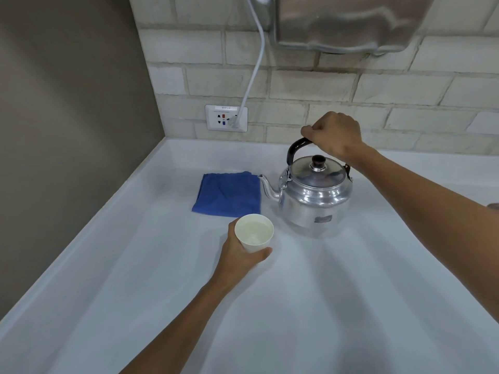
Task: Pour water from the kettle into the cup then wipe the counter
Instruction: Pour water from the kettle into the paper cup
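A shiny metal kettle (314, 195) with a black handle and a black lid knob stands upright on the white counter (324, 306), its spout pointing left. My right hand (334, 136) is closed around the top of the handle. My left hand (243, 255) grips a white paper cup (254, 233) just in front and left of the kettle; the cup holds clear water. A folded blue cloth (228, 194) lies flat on the counter behind the cup, to the left of the spout.
A brick-tile wall runs along the back with a socket plate (226, 118) and a white cable (256, 58) plugged in. A steel appliance (351, 22) hangs above. A grey wall (67, 117) bounds the counter's left side.
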### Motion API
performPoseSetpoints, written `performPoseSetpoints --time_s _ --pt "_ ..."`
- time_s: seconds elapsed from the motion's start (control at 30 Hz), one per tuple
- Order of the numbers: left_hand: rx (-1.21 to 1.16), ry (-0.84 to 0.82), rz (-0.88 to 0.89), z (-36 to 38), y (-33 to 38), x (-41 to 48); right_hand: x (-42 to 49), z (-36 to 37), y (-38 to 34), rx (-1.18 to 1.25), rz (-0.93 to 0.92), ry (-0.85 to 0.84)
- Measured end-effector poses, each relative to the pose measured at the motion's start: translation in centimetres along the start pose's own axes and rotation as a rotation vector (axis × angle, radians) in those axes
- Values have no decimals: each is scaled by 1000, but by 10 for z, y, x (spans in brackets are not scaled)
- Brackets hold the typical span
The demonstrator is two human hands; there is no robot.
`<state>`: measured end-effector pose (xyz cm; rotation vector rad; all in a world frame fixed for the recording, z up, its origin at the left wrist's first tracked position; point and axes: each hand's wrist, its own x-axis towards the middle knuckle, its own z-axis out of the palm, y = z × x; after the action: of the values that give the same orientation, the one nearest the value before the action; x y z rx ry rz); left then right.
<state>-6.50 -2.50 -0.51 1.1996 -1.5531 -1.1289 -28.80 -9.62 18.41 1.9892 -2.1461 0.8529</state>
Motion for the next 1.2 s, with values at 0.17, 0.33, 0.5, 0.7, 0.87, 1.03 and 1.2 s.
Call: performPoseSetpoints --time_s 0.17,0.33,0.5,0.7,0.87,1.03,1.2 --pt "25 -4 0 0 1 1 13 19 12 30 130 26" --pt "23 -9 -17 0 3 -1 19 34 20 21 178 4" --pt "25 -9 -29 -1 8 -2 19 42 30 13 206 -15" --pt "23 -18 -37 -2 12 -4 21 48 31 -4 214 -36" --pt "29 -18 -40 -2 13 -4 23 56 30 3 225 -43" --pt "44 -11 -30 -1 15 -4 23 60 33 31 232 -37" --pt "39 -28 -21 -2 12 -3 22 60 34 22 220 -22"
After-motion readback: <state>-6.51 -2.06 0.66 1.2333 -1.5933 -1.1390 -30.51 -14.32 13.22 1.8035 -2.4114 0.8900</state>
